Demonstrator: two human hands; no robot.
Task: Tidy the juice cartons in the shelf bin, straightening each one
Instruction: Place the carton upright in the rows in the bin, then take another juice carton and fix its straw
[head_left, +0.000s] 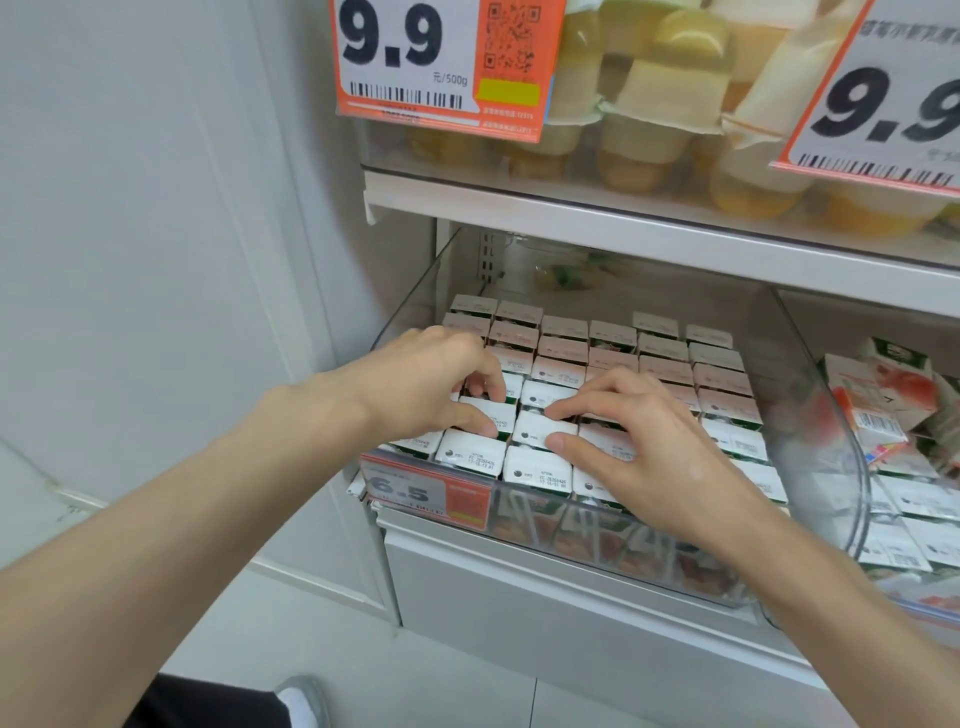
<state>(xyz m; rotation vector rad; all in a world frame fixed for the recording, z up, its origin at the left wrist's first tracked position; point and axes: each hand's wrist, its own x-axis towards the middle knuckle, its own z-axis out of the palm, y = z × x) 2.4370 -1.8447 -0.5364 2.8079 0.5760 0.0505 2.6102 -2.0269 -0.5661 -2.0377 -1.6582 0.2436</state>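
Observation:
A clear plastic shelf bin (613, 525) holds several rows of small juice cartons (670, 371), white tops up. My left hand (431, 379) reaches in at the front left and pinches one carton (488, 413) between thumb and fingers. My right hand (639, 441) is beside it, thumb and forefinger gripping the neighbouring carton (540, 434) in the second row from the front. Both hands cover parts of the front rows.
An orange 6.5 price tag (426, 491) hangs on the bin's front. A second bin (904, 467) at the right holds untidy cartons. The upper shelf carries yellow jelly cups (660, 93) and 9.9 price signs (436, 62). A white wall lies to the left.

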